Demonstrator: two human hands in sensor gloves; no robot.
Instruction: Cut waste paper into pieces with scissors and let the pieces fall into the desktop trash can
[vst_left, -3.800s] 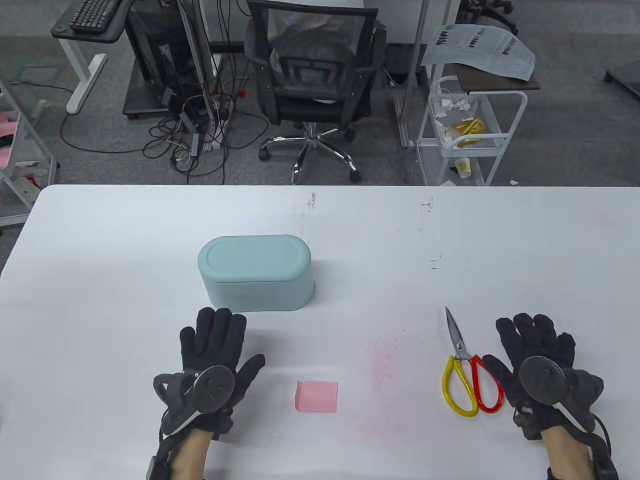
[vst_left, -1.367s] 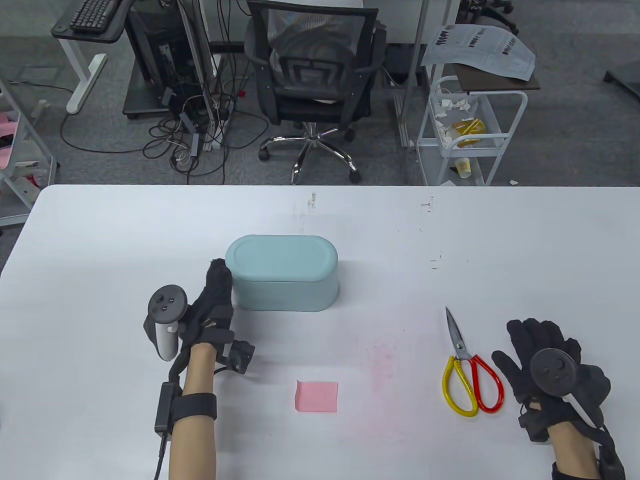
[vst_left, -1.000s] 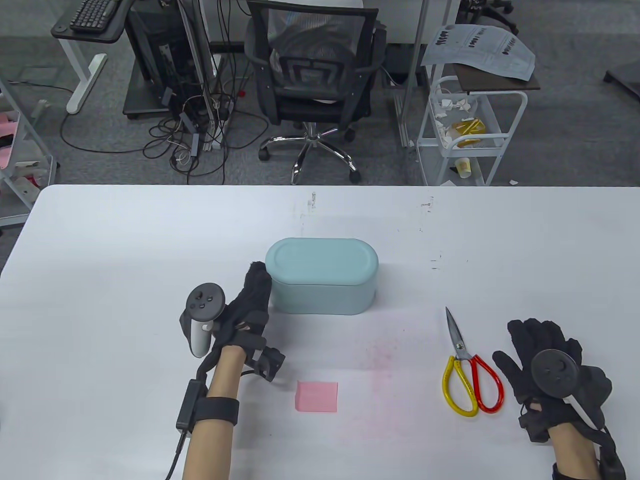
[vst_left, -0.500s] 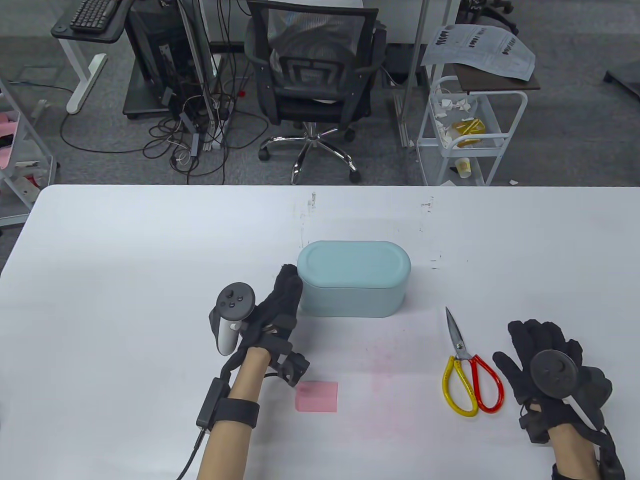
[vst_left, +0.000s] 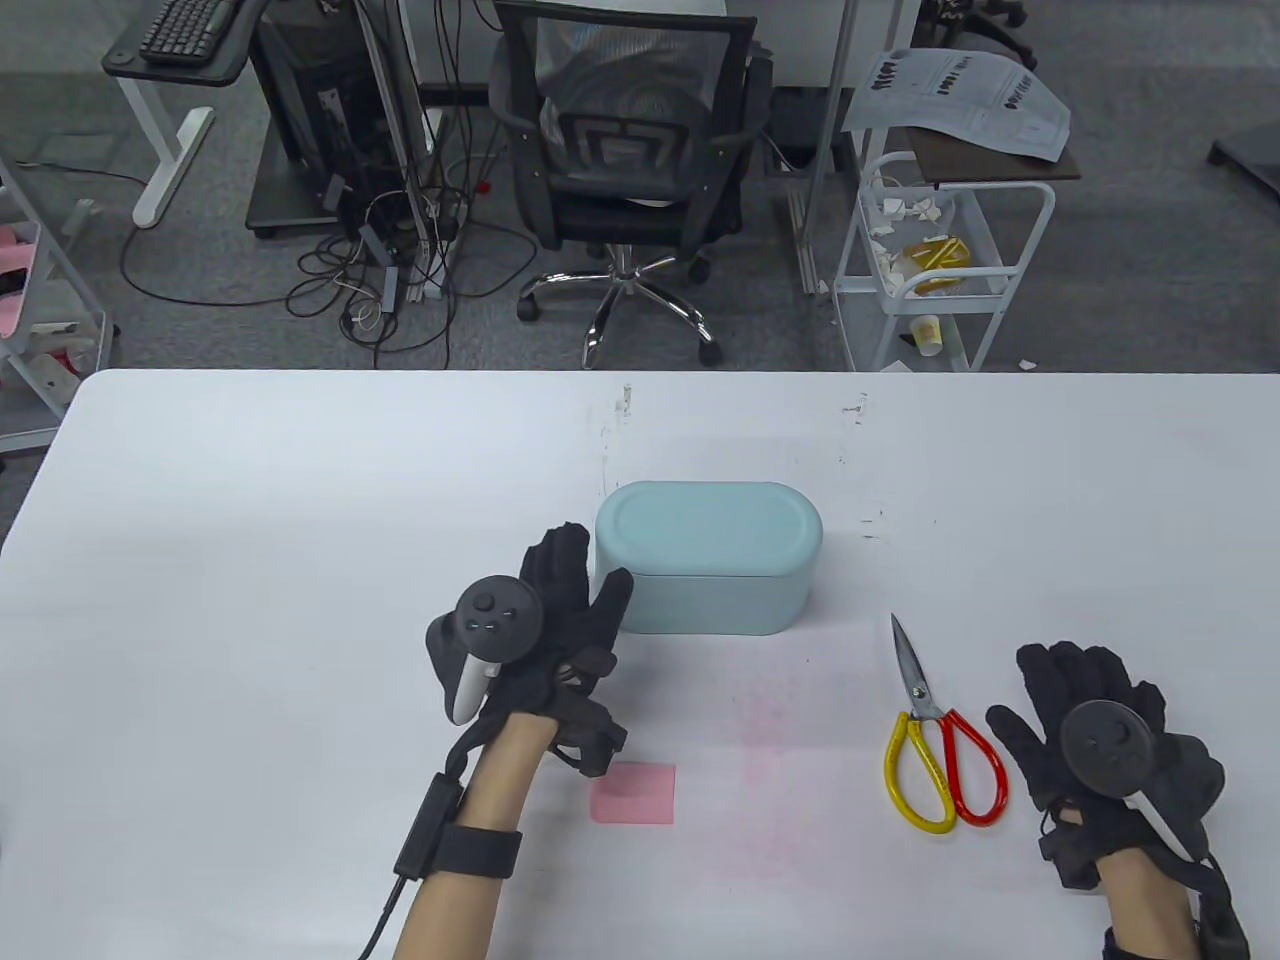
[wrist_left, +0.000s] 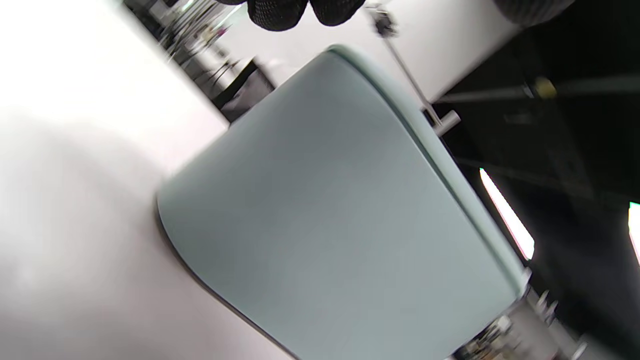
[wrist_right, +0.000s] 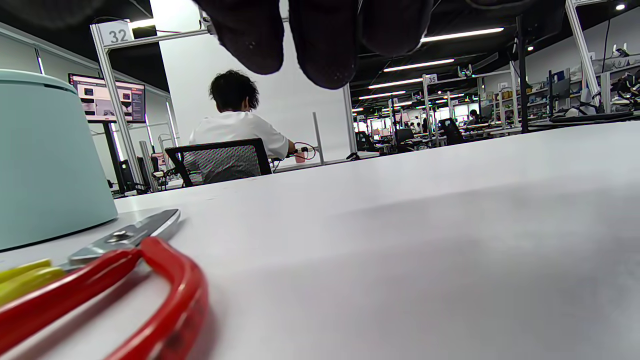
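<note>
The pale teal desktop trash can (vst_left: 708, 555) stands mid-table with its lid on; it fills the left wrist view (wrist_left: 330, 200) and shows at the left in the right wrist view (wrist_right: 45, 160). My left hand (vst_left: 565, 610) is beside the can's left end, fingers straight, thumb near its front wall. A pink paper square (vst_left: 640, 795) lies flat below it, partly behind my left wrist camera. Scissors (vst_left: 935, 740) with one yellow and one red handle (wrist_right: 125, 300) lie closed at the right. My right hand (vst_left: 1085, 715) rests flat just right of them, holding nothing.
Faint pink smudges mark the white table (vst_left: 300, 560) between the paper and the scissors. Beyond the far edge are an office chair (vst_left: 625, 170), a white cart (vst_left: 940, 260) and cables. A seated person (wrist_right: 235, 130) shows far off in the right wrist view.
My left hand pushed the trash can from the left of the table rightward to the middle. In the last half second the can stayed put and the hand turned flatter, spreading its thumb. The right hand barely moved.
</note>
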